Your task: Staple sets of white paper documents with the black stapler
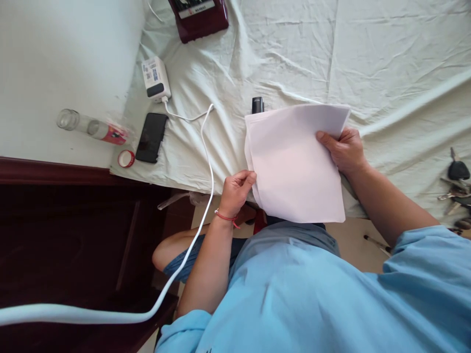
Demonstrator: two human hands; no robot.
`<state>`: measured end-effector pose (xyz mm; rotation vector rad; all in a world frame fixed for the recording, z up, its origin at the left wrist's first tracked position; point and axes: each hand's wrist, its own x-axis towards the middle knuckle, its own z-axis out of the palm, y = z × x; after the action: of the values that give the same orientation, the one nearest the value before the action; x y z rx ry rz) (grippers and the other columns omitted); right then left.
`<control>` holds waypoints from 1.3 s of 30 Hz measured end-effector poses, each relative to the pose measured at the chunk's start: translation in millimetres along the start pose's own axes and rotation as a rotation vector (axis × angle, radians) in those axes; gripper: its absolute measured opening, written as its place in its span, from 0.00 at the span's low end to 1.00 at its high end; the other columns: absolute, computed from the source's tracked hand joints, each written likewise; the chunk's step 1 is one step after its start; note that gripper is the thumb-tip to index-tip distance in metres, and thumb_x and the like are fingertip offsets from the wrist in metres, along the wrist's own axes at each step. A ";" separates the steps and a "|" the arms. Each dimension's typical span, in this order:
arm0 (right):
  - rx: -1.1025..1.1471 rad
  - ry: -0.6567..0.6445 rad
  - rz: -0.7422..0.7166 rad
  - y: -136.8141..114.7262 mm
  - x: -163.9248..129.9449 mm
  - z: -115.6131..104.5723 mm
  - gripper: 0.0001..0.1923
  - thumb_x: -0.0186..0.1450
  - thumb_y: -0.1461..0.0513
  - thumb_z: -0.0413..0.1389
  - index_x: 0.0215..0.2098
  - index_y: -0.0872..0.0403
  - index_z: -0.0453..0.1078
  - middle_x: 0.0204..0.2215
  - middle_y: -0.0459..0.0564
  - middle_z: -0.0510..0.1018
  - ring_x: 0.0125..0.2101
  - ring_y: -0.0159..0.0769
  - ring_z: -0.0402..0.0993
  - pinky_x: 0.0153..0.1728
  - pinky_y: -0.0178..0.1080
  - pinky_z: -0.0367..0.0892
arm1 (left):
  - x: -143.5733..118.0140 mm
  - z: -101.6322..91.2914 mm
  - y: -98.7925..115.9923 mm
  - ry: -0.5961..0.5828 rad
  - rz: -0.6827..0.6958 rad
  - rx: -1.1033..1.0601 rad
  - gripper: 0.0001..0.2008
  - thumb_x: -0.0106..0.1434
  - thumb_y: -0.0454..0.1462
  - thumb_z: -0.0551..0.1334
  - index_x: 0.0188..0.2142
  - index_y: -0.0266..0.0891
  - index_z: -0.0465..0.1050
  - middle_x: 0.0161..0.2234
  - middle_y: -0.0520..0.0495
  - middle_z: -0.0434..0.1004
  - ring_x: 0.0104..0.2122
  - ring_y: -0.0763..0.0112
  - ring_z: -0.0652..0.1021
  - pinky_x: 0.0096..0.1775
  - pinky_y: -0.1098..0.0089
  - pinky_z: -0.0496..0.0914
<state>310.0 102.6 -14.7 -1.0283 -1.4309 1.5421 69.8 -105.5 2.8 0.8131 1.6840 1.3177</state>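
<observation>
We see a pale green bedsheet spread across the whole upper field, creased and wrinkled. Below it, at six o'clock, our own light blue shirt fills the lower right. A dark wooden bed frame sits at eight o'clock, with a white wall above it at ten o'clock.

At the centre we hold a stack of white paper sheets lifted above the sheet's near edge. Our right hand grips it at its three o'clock edge, thumb on top and fingers curled under, closed firmly on the paper. Our left hand pinches the stack's seven o'clock corner, fingers bent tightly on the edge; a red string bracelet circles that wrist.

A white cable runs from eight o'clock up to a white charger box at eleven o'clock. A maroon device lies at twelve o'clock. A black phone rests just below the charger. A clear plastic bottle lies at nine o'clock, its red cap nearby. Keys lie at three o'clock. A small black object peeks out at the paper's top edge.
</observation>
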 end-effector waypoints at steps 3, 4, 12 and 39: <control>0.002 -0.006 0.024 -2.2 -0.7 0.3 0.21 0.56 0.43 0.77 0.33 0.48 0.81 0.31 0.49 0.83 0.25 0.36 0.74 0.22 0.41 0.71 | 1.9 1.8 -5.9 0.061 -0.017 0.041 0.20 0.55 0.54 0.78 0.31 0.38 0.85 0.28 0.48 0.82 0.29 0.69 0.75 0.34 0.68 0.70; 0.001 -0.006 0.025 -2.5 -0.7 0.3 0.22 0.56 0.43 0.77 0.35 0.49 0.81 0.31 0.49 0.83 0.25 0.36 0.74 0.23 0.41 0.72 | 2.6 2.4 -7.8 0.079 -0.025 0.048 0.19 0.54 0.53 0.78 0.31 0.39 0.85 0.29 0.48 0.83 0.30 0.69 0.76 0.35 0.68 0.70; -0.043 0.020 -0.052 -0.1 1.7 -0.7 0.26 0.60 0.42 0.74 0.47 0.48 0.79 0.39 0.50 0.84 0.35 0.41 0.80 0.32 0.42 0.77 | 4.2 6.7 -16.3 0.176 -0.028 0.075 0.17 0.53 0.48 0.78 0.28 0.40 0.79 0.21 0.57 0.65 0.24 0.74 0.64 0.29 0.70 0.60; 0.182 0.097 0.008 -7.3 4.3 2.2 0.26 0.48 0.45 0.81 0.36 0.49 0.83 0.34 0.45 0.86 0.30 0.34 0.78 0.34 0.39 0.77 | 0.4 9.2 -18.3 0.156 0.010 -0.141 0.20 0.63 0.48 0.75 0.42 0.44 0.68 0.20 0.63 0.63 0.19 0.78 0.59 0.24 0.75 0.54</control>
<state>306.5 106.3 -7.6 -0.9856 -1.1984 1.5742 77.9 -105.6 -16.0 0.6518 1.6857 1.5221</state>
